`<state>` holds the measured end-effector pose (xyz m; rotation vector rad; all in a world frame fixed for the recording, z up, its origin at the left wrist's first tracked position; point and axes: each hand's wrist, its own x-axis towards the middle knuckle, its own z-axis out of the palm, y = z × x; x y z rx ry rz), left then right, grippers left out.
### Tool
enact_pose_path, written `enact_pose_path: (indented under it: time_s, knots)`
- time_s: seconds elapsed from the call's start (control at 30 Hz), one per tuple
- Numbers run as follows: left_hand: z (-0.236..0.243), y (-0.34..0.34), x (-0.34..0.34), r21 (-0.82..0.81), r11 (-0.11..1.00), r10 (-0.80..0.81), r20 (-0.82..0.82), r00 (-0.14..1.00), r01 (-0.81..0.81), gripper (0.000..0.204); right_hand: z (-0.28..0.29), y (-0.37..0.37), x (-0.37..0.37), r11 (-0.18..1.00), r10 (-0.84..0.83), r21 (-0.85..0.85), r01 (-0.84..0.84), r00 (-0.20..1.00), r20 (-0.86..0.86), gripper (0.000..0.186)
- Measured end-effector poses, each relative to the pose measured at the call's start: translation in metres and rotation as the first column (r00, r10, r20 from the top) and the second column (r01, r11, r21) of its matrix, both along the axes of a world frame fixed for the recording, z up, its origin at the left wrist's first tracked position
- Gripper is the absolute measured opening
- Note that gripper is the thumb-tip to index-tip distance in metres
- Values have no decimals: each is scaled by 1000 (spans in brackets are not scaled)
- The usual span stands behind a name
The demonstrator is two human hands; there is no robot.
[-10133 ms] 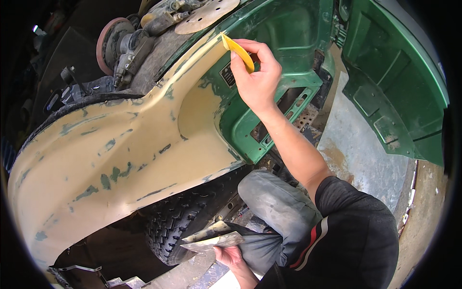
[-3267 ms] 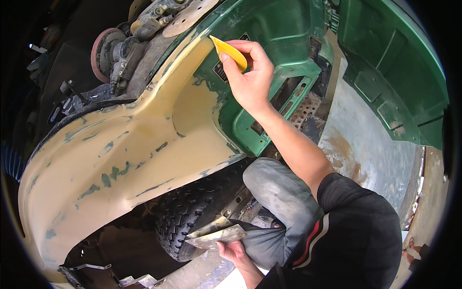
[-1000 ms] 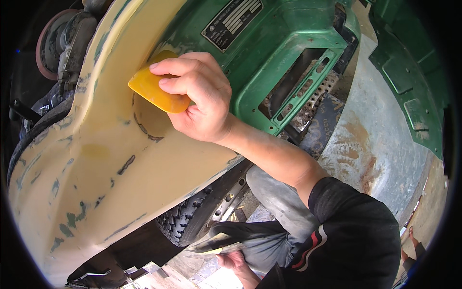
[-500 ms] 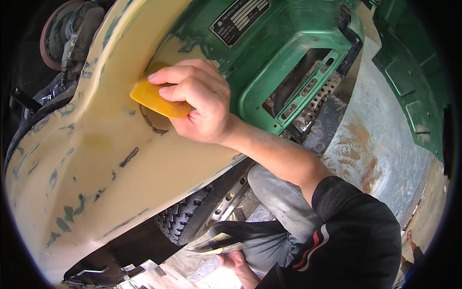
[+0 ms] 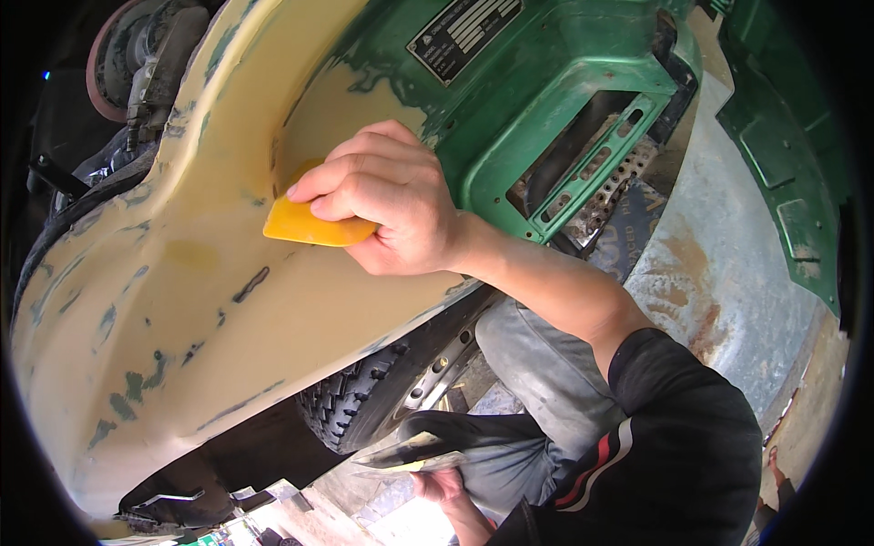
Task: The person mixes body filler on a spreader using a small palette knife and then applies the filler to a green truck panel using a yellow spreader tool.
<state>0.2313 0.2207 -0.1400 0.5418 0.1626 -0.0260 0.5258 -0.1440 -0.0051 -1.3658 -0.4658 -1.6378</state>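
Observation:
My right hand (image 5: 391, 202) is closed on a yellow putty spreader (image 5: 314, 224). Its edge appears pressed to the curved, beige-coated vehicle panel (image 5: 109, 273), at the hollow beside the green bodywork. Thumb and fingers pinch the spreader, and my palm hides part of the panel. Lower down, my left hand (image 5: 441, 485) grips a thin flat mixing board (image 5: 401, 460) with pale yellow putty smeared on it. The board is near my bent leg in grey trousers. Dark scratches and green patches show through the beige coat.
Green bodywork (image 5: 492, 173) with a slotted opening and a dark data plate (image 5: 460, 36) lies beyond my right hand. A black tyre (image 5: 350, 405) sits beneath the panel. Mechanical parts (image 5: 150, 68) crowd the far left. A grey metal sheet (image 5: 701, 273) is at the right.
My right hand has drawn the spreader down along the panel's hollow, over the round dark-edged spot. My left hand stays low with the board. The view has shifted slightly.

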Motion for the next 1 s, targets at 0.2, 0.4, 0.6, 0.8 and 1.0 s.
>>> enact_pose_path:
  time_s: [0.2, 0.4, 0.6, 0.8, 1.0]
  knots:
    - [1, 4, -3, 11, 1000, 0, -42, 999, 0, 55, -13, -18, -20, 973, 228, -12, -232, 965, -128, 24]
    - [8, -1, -2, 114, 994, 4, -42, 999, 1, 52, -28, -24, -27, 661, 642, 521, -541, 766, -19, 16]
    - [39, -17, 2, 118, 986, 131, -114, 985, -117, 48, -29, -45, -46, 452, 784, 611, -650, 616, 75, 22]
    - [86, -50, 28, 204, 956, 220, -25, 975, -211, 45, -28, -64, -67, 491, 803, 602, -630, 595, -34, 25]
    - [93, -47, 24, 123, 963, 238, 27, 971, -239, 47, -40, -62, -74, 375, 866, 667, -644, 501, -3, 25]
